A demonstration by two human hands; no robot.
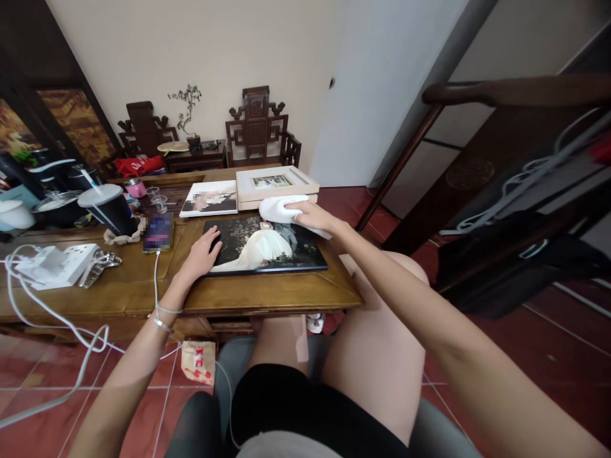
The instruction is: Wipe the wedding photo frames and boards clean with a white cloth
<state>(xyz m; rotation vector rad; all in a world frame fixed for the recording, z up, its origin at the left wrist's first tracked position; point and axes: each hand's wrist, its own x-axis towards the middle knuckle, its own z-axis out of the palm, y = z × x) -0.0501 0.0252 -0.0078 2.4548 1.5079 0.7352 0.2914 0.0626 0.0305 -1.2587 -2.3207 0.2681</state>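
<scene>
A dark photo panel [305, 254] with a figure in a long white dress lies flat on the wooden table in front of me. On its left edge rests my left hand [204, 251], fingers spread and holding nothing. My right hand [312, 215] grips a white cloth [281, 208] over the panel's upper right part, hiding some of the picture. Behind the panel lie a white-bordered photo print [210, 198] and a pale, thick box-like frame [277, 184], the latter right beside the cloth.
On the table's left are a phone [158, 233] on a cable, a black cup [109, 210] with a straw, and a white power strip [60, 266]. A paper bag [198, 362] is below the table's front edge. A dark wooden chair [410, 178] stands at the right.
</scene>
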